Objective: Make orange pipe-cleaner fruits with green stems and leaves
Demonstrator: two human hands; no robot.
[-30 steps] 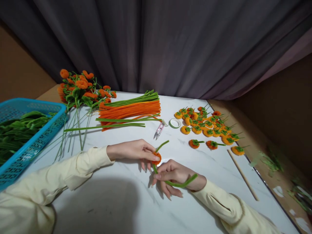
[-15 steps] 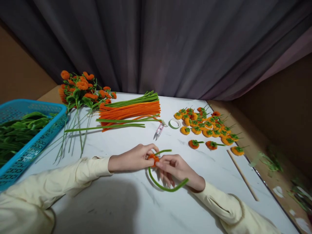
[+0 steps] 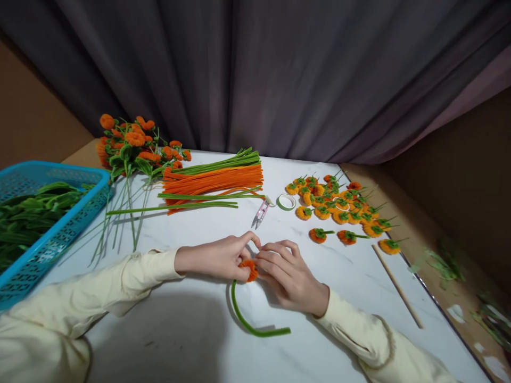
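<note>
Well before the surface's (image 3: pixel 311 354) far edge, my left fingers (image 3: pixel 241 273) pinched the orange chenille flower (image 3: pixel 251 269), probably soft, best held by its rim; my right fingers' (image 3: pixel 275 259) grip was unclear.

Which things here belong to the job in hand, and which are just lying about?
Likely the job:
- orange flower head in left hand
- curved green strip
- orange strips
- snips
- tape roll
- other flower heads

Seemingly lying about:
- wooden stick
- green scraps at right

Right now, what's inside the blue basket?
Green leaf-like pieces lie piled in the blue basket. Anything beneath them is covered; the basket's left end is out of frame.
</note>
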